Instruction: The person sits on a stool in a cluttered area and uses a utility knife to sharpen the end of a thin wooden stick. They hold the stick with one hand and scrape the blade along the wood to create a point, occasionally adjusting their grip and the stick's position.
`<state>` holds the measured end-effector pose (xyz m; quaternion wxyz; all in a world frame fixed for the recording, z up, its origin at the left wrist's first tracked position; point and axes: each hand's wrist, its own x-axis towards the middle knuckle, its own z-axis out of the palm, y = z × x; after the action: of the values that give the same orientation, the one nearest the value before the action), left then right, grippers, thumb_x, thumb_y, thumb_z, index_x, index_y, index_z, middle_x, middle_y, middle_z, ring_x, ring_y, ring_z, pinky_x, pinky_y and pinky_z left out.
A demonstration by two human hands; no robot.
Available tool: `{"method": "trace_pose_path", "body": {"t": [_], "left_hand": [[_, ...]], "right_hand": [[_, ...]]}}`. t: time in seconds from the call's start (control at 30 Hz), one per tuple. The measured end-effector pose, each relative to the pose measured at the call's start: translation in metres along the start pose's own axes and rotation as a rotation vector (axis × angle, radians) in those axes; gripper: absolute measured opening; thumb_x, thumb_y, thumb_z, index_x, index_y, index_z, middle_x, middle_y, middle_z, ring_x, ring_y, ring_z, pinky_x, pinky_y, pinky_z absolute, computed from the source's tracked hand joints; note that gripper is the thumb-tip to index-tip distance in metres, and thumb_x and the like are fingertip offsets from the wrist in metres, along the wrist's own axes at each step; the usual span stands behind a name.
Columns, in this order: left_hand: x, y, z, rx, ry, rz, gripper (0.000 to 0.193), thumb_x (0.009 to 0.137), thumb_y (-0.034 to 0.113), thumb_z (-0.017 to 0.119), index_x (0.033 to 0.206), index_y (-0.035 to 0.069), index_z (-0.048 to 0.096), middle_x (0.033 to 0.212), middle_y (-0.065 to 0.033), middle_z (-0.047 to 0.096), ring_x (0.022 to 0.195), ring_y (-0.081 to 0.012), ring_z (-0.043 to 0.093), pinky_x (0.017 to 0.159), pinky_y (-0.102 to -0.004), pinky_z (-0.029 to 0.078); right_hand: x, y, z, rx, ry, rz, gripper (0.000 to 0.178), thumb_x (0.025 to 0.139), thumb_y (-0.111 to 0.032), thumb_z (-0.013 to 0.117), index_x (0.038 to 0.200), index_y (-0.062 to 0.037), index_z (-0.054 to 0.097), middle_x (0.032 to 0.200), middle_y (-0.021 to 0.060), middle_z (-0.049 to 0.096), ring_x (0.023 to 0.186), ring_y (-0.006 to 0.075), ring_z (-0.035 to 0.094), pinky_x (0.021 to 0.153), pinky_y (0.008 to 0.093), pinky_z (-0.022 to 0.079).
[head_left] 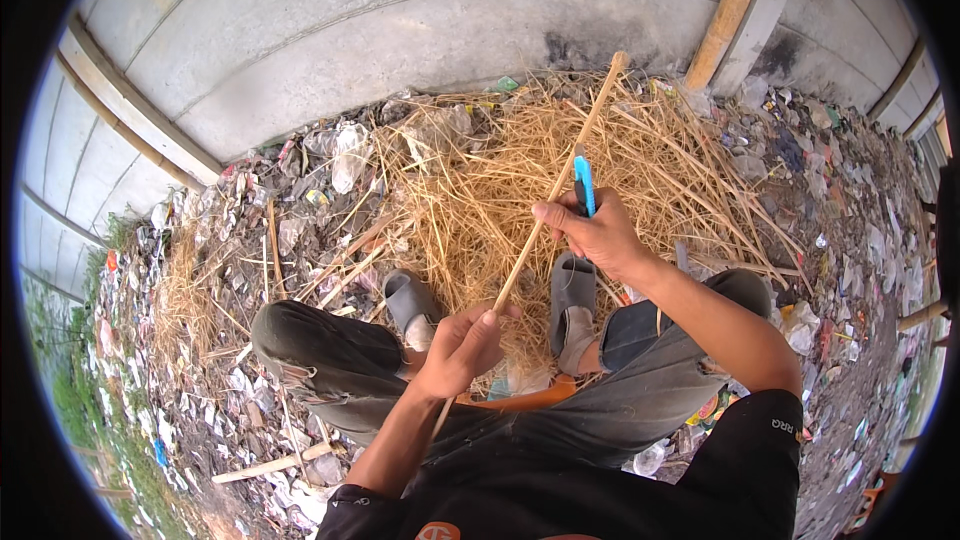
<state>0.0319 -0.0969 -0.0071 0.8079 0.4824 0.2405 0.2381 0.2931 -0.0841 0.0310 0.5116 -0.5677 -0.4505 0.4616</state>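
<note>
A long, thin bamboo strip [553, 202] slants up and to the right in front of me, its thicker end farthest away. My left hand [462, 350] is closed around its lower part, thumb along the top. Higher up, my right hand [597, 233] grips a blue utility knife [584, 186] with a black part at its side. The knife's tip meets or lies very near the strip, and my right thumb rests close to the strip's side. Beneath the strip spreads a heap of straw-coloured shavings [470, 210].
My feet in grey slip-on sandals [573, 290] stand at the near edge of the heap. Plastic litter [350, 155] covers the ground around. A concrete panel wall [420, 30] rises behind, with a bamboo pole [730, 15] against a post. A loose stick [272, 465] lies at lower left.
</note>
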Motion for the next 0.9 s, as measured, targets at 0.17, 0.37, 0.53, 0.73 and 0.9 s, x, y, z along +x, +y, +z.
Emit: {"method": "trace_pose_path", "body": {"t": [0.17, 0.37, 0.53, 0.73, 0.9], "left_hand": [[0.030, 0.010, 0.009, 0.049, -0.033, 0.051, 0.040, 0.111, 0.026, 0.040, 0.134, -0.004, 0.051, 0.062, 0.0073, 0.034, 0.050, -0.0031, 0.029, 0.048, -0.0223, 0.026], [0.030, 0.018, 0.023, 0.458, 0.061, 0.102, 0.041, 0.110, 0.021, 0.041, 0.142, -0.005, 0.045, 0.070, 0.0035, 0.043, 0.062, -0.0060, 0.041, 0.058, -0.0231, 0.038], [0.024, -0.001, 0.005, 0.538, 0.142, 0.154, 0.044, 0.111, 0.021, 0.040, 0.148, -0.001, 0.042, 0.068, 0.0039, 0.044, 0.059, -0.0047, 0.041, 0.055, -0.0216, 0.037], [0.020, 0.013, 0.003, 0.378, 0.129, 0.127, 0.040, 0.110, 0.021, 0.041, 0.144, -0.001, 0.047, 0.066, 0.0058, 0.041, 0.055, -0.0037, 0.038, 0.052, -0.0213, 0.032], [0.003, 0.001, -0.007, 0.274, 0.144, 0.073, 0.038, 0.110, 0.020, 0.042, 0.141, -0.001, 0.050, 0.062, 0.0070, 0.038, 0.052, -0.0031, 0.035, 0.049, -0.0209, 0.029]], "right_hand": [[-0.007, 0.013, 0.014, -0.095, -0.143, -0.159, 0.038, 0.086, -0.037, 0.082, 0.070, -0.0053, 0.070, 0.057, -0.0037, 0.057, 0.051, 0.0053, 0.043, 0.049, 0.0273, 0.032], [0.005, -0.005, -0.010, -0.137, 0.028, -0.039, 0.027, 0.090, -0.026, 0.079, 0.075, -0.0048, 0.070, 0.062, -0.0015, 0.062, 0.055, 0.0064, 0.051, 0.052, 0.0260, 0.039], [-0.003, -0.021, -0.014, -0.741, 0.011, -0.203, 0.053, 0.097, -0.049, 0.062, 0.067, -0.0055, 0.062, 0.055, 0.0055, 0.057, 0.050, 0.0161, 0.056, 0.049, 0.0347, 0.043], [-0.023, -0.007, 0.007, -0.992, -0.139, -0.290, 0.070, 0.098, -0.065, 0.047, 0.067, -0.0054, 0.065, 0.048, 0.0113, 0.056, 0.048, 0.0306, 0.063, 0.048, 0.0418, 0.049], [0.009, -0.003, -0.018, -0.905, -0.024, -0.194, 0.070, 0.099, -0.066, 0.046, 0.066, -0.0064, 0.064, 0.045, 0.0054, 0.048, 0.038, 0.0236, 0.051, 0.040, 0.0400, 0.041]]}}
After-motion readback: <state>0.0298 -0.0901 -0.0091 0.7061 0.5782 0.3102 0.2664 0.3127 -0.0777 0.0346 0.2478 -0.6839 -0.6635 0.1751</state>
